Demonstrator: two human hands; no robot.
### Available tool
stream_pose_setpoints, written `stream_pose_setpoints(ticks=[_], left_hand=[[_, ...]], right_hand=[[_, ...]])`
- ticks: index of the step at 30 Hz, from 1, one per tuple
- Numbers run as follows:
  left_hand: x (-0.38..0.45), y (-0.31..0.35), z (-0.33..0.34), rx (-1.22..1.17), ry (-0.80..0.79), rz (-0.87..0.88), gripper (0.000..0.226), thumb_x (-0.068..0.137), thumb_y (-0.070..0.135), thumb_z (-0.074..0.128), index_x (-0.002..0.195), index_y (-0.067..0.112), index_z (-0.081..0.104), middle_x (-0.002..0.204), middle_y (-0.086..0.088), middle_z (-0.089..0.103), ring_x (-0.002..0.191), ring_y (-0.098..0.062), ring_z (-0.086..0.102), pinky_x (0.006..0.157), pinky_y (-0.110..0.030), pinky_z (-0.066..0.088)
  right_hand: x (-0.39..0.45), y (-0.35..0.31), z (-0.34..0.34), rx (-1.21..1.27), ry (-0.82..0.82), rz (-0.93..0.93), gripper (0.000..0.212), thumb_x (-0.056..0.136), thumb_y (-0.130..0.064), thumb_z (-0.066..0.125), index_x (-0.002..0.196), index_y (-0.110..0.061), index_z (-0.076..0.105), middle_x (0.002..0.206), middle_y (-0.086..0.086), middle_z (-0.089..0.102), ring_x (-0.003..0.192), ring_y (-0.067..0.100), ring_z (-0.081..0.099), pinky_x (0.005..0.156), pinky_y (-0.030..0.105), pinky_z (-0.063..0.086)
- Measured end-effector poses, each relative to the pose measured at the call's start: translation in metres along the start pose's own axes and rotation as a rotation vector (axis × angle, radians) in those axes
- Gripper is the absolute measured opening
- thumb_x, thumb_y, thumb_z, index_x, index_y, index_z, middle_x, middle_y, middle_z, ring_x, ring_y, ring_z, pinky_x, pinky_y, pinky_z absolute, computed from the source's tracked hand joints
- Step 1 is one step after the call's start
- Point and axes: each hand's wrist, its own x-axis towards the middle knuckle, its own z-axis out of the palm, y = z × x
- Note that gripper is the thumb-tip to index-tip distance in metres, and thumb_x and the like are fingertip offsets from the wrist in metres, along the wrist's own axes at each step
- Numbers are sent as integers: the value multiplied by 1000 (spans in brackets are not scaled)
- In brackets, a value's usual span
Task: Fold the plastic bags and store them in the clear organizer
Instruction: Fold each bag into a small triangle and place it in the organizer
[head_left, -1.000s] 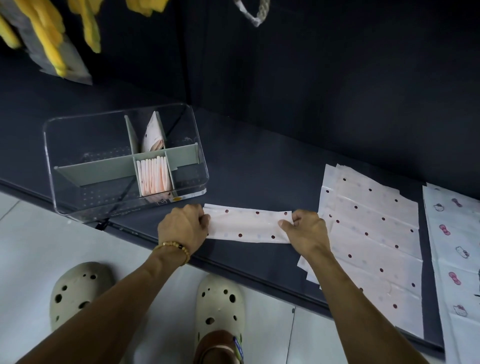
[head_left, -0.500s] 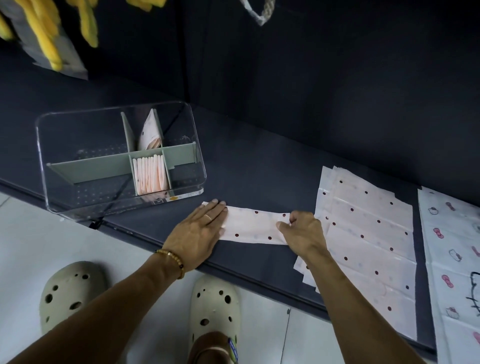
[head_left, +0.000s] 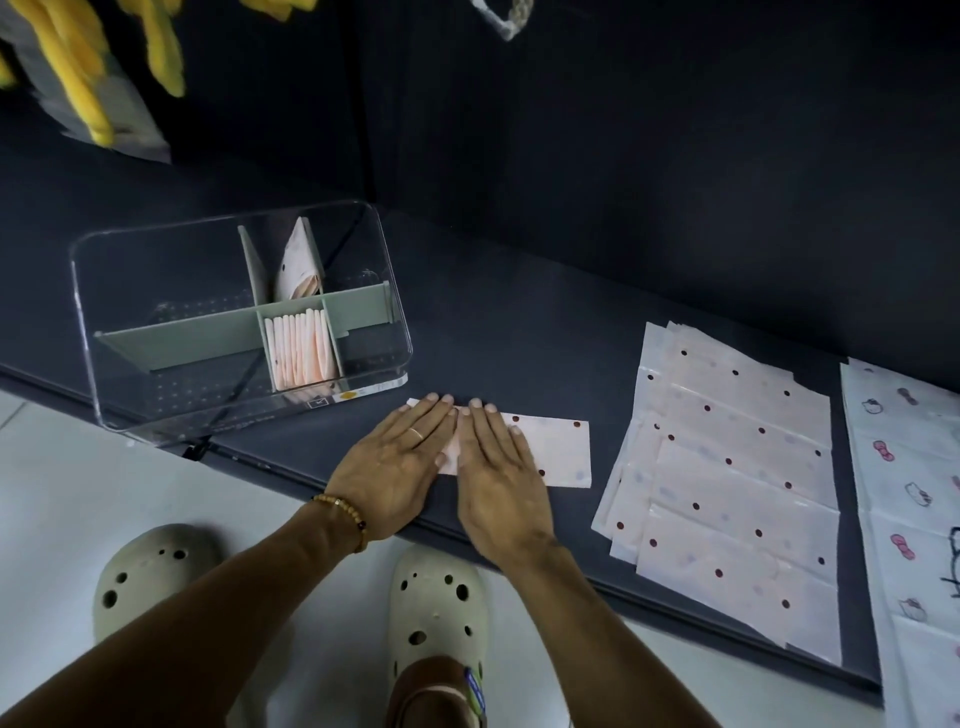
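A pale pink dotted plastic bag (head_left: 561, 451), folded into a long strip, lies near the front edge of the dark shelf. My left hand (head_left: 395, 467) and my right hand (head_left: 498, 473) press flat on its left part, side by side, fingers straight. The strip's right end shows beyond my right hand. The clear organizer (head_left: 156, 415) with grey-green dividers stands to the left, just behind the strip. Several folded bags (head_left: 301, 353) stand in its middle front compartment, and one more folded bag (head_left: 298, 265) leans in the compartment behind.
A fanned stack of flat dotted bags (head_left: 737, 478) lies to the right, and white bags with cartoon prints (head_left: 914, 509) at the far right. Yellow packets (head_left: 78, 73) hang top left. The shelf's front edge (head_left: 649, 587) runs diagonally above the white floor and my shoes.
My left hand went from pinching the strip's left end to lying flat on it. My right hand let go of the right end and moved left to press flat beside the left hand.
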Motion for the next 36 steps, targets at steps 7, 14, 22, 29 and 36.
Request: stream_pose_setpoints(ticks=[7,14,22,29,36], left_hand=[[1,-6,4,14,-15,3,57,101,32,19,148,19,-9,159,2,-6,145,-10,-12,112,-21,-18],[-8,9,-17,108,20,-106,54,95,45,31,138,17,48,142,-3,49,130,-19,45,110,-41,27],[-54,0,-12,6,-120,-7,80,83,68,45,149,32,19,157,6,12,144,-19,15,114,-41,17],[-53,6,-20,42,159,184,40,92,41,37,113,27,69,122,0,65,115,-23,59,88,-37,52],[-28,26,-31,-408,166,-170,38,88,57,39,91,28,64,85,17,61,81,-3,49,69,-19,44]], right_hand=[[-38,75,-18,-88,-7,78,54,104,-31,21,153,-14,7,160,-3,-1,147,12,-7,118,29,-4],[-46,73,-39,-177,-24,215,61,90,-15,56,146,-8,36,154,15,31,140,34,31,113,43,30],[-48,50,-21,-140,-33,35,53,95,-17,47,147,-20,37,155,-2,31,144,19,25,115,38,22],[-42,34,-33,-138,-59,-45,51,95,-21,46,145,-17,38,157,3,27,145,22,22,116,39,22],[-34,-3,-32,249,157,8,14,90,-13,59,91,-14,72,89,2,71,82,23,63,72,36,52]])
